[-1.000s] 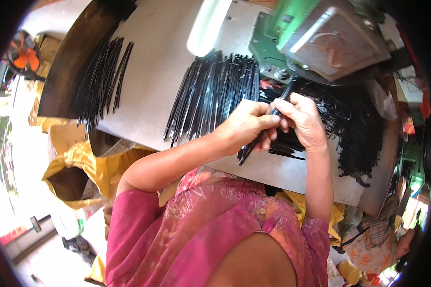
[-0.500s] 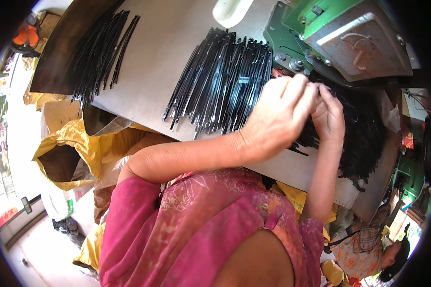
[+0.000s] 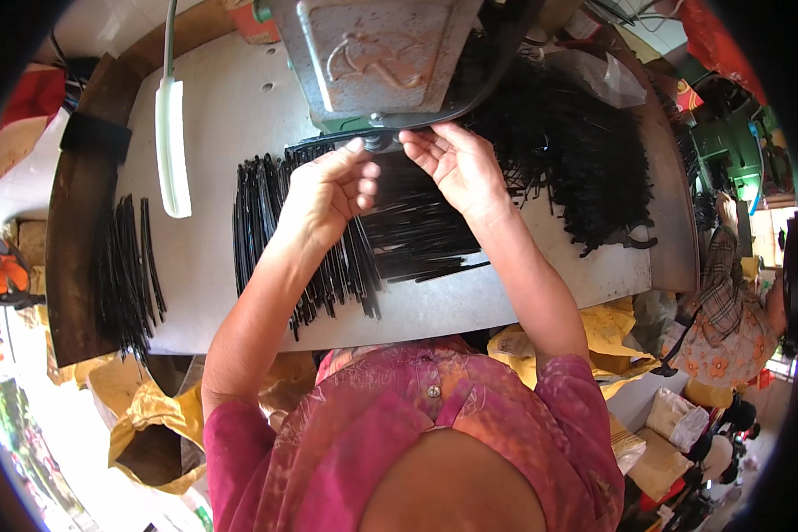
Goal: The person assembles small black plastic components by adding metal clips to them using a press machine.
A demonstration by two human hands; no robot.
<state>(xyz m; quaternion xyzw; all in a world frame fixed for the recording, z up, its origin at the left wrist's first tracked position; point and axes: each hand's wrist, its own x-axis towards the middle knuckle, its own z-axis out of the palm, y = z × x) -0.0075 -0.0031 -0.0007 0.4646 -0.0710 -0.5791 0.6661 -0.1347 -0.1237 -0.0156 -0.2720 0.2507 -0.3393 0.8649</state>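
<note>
Head view, L hand (image 3: pixel 328 191): raised just under machine (image 3: pixel 377 58), fingers (image 3: pixel 356 151) pinched shut on thin black strip (image 3: pixel 328 140) at its foot.
Head view, R hand (image 3: pixel 457 168): palm up beside L, fingers half-curled at same strip's right end; grip not clear, can't tell.
Strip: held across between both hands, right below machine's base.
Sorted strips (image 3: pixel 266 222): straight black bundle on grey surface (image 3: pixel 213 284), under L forearm.
Tangled heap (image 3: pixel 585 160): black, right of hands.
Far-left bundle (image 3: pixel 129 275): well apart, near surface edge.
</note>
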